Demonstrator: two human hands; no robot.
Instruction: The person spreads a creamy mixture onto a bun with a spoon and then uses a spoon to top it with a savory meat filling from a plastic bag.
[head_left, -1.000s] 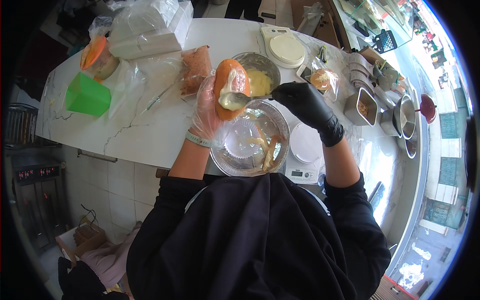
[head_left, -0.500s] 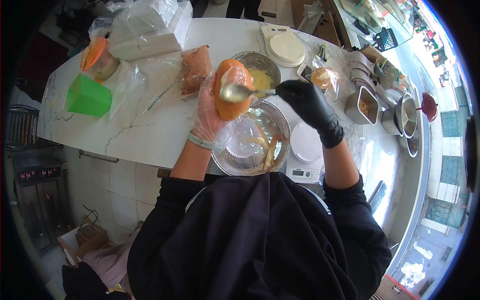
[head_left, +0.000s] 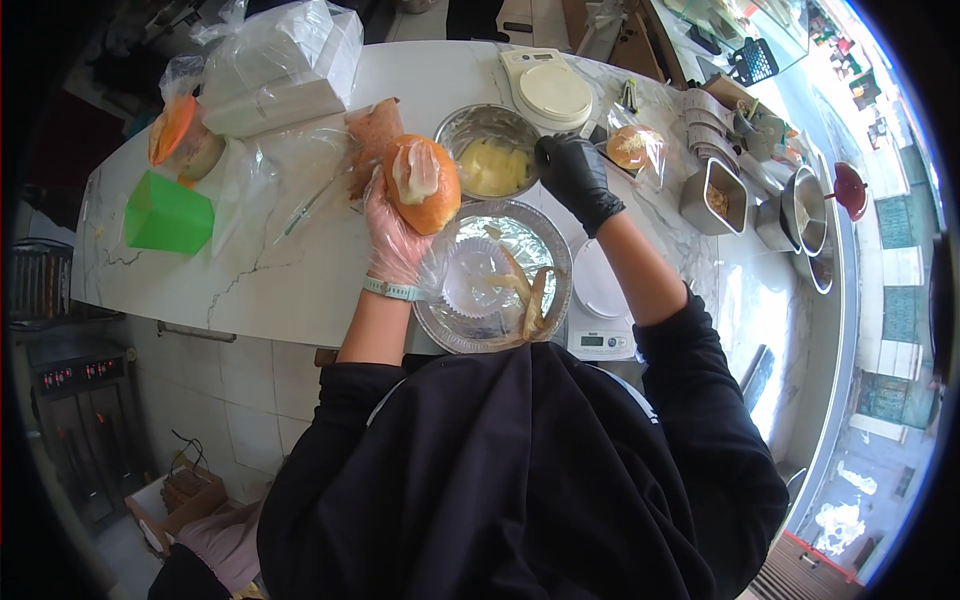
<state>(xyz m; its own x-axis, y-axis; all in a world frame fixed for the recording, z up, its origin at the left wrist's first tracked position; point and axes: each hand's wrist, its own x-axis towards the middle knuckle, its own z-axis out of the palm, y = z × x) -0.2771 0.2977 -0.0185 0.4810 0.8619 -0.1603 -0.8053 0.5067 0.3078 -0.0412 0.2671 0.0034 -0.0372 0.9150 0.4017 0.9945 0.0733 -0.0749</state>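
An oval bread bun (head_left: 437,205) with a pale cream smear (head_left: 415,172) on its top rests in my left hand (head_left: 388,232), which wears a clear plastic glove and is closed around the bun's underside. At the right rim of a metal bowl (head_left: 447,133) of yellow cream (head_left: 494,166) is my right hand (head_left: 580,178), in a black glove with the fingers curled shut. The spoon it gripped a moment ago is hardly visible now, lost against the bowl. Below the bun lies a round foil tray (head_left: 560,250) holding a paper liner (head_left: 470,280) and brownish peel-like strips (head_left: 535,300).
Two white kitchen scales (head_left: 556,92) stand beyond the bowl and right of the tray. A bagged topped bun (head_left: 628,147) and metal containers (head_left: 713,195) are at the right. A green holder (head_left: 168,212), a bagged jar (head_left: 190,140) and a wrapped white box (head_left: 290,85) sit left.
My right hand has drawn the spoon away from the bun to the bowl, leaving cream on the bun's top. My left hand and the bun have shifted slightly left.
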